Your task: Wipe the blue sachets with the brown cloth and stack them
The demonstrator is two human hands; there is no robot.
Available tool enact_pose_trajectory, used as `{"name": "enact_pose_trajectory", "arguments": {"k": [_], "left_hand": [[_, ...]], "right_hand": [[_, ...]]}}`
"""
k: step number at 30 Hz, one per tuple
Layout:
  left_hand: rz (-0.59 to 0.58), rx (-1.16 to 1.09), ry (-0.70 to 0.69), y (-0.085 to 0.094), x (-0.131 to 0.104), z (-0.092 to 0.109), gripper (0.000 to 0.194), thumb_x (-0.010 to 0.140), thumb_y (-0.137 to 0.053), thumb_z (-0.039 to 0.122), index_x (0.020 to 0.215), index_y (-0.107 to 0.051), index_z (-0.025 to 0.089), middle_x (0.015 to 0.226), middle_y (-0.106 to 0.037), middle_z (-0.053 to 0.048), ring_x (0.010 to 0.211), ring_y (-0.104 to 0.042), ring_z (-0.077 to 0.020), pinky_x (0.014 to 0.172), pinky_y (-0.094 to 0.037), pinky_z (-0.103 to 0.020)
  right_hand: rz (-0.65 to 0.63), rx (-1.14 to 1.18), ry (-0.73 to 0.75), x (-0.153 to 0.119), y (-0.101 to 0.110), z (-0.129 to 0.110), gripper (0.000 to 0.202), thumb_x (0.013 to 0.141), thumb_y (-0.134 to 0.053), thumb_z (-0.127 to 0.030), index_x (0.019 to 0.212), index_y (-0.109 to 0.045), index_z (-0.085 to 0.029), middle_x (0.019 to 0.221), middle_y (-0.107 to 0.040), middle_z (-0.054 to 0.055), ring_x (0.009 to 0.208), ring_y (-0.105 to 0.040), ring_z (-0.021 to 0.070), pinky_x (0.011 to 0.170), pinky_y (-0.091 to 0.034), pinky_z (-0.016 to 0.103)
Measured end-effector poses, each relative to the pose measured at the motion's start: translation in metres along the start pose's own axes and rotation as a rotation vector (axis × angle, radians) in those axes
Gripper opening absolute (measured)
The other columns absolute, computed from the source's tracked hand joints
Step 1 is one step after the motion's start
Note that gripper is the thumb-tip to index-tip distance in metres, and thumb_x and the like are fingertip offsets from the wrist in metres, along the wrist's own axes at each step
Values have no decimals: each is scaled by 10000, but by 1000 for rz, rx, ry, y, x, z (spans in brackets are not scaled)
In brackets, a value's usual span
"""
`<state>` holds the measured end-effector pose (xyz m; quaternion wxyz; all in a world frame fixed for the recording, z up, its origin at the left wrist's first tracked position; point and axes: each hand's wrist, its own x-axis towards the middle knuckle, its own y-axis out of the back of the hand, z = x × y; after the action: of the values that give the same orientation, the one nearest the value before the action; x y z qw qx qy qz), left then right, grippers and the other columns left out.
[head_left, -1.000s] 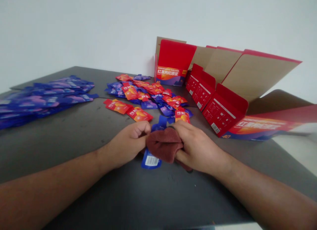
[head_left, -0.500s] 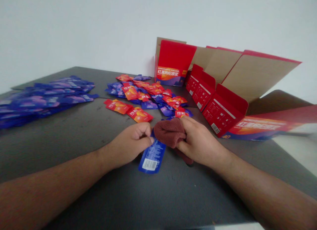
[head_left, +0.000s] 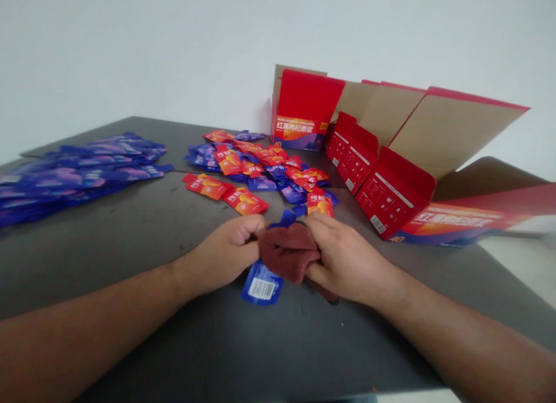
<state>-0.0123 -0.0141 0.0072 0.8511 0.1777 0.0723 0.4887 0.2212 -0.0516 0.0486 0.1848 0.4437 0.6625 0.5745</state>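
Observation:
Between my hands is a blue pouch (head_left: 262, 284), its back side with a white barcode facing up. My left hand (head_left: 237, 244) is closed in a pinch on the pouch's left edge. In my right hand (head_left: 347, 252) is a folded brown cloth (head_left: 289, 249), pressed across the middle of the pouch and covering much of it. The pouch's blue top end shows just beyond the cloth. Just past my hands lies a mixed heap of red and blue pouches (head_left: 249, 160), with a red pouch (head_left: 320, 203) closest to my right hand.
A large pile of blue pouches (head_left: 82, 174) covers the left of the dark table (head_left: 208, 345). Open red boxes (head_left: 395, 189) with raised cardboard lids stand along the right, and another open box (head_left: 299, 131) stands at the back by the wall.
My right hand has drawn the brown cloth down and slightly left over the pouch, uncovering its top end and hiding its printed middle. My left hand has stayed about in place.

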Motion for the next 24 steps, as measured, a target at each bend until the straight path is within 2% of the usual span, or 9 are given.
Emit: {"name": "enact_pose_trajectory", "arguments": {"k": [4,9,14,19,24], "left_hand": [[23,-31,5,0,0,-3,147,880,-597,244,771,-513,192,684,-553,44,619,-486,-109,574,-375,-233],[-6,-4,0,1,0,-3,177,881,-621,290,764,-540,185,730,-590,27,665,-514,-120,599,-397,-239],[27,-25,10,0,-1,-6,138,879,-601,255,781,-524,196,687,-558,42,623,-497,-116,573,-381,-234],[-3,18,-1,1,-1,-1,172,884,-614,302,773,-554,185,723,-587,25,656,-510,-120,595,-401,-243],[20,-25,11,0,-1,-1,164,880,-596,265,764,-505,194,678,-562,42,607,-498,-113,565,-379,-241]], "right_hand": [[63,-13,-96,0,0,0,161,791,-600,-149,909,-508,-208,925,-571,35,848,-557,202,751,-453,327],[1,4,16,0,0,-3,169,806,-621,-175,930,-510,-206,933,-567,33,852,-549,195,749,-453,315],[76,-8,-83,2,1,2,174,780,-596,-139,921,-517,-205,928,-577,38,853,-558,204,760,-457,330],[3,15,16,0,0,1,189,775,-610,-146,920,-507,-211,934,-571,32,852,-551,196,754,-460,317],[62,0,-91,0,1,2,166,778,-594,-140,903,-511,-210,909,-571,32,829,-555,199,736,-453,325]]}}
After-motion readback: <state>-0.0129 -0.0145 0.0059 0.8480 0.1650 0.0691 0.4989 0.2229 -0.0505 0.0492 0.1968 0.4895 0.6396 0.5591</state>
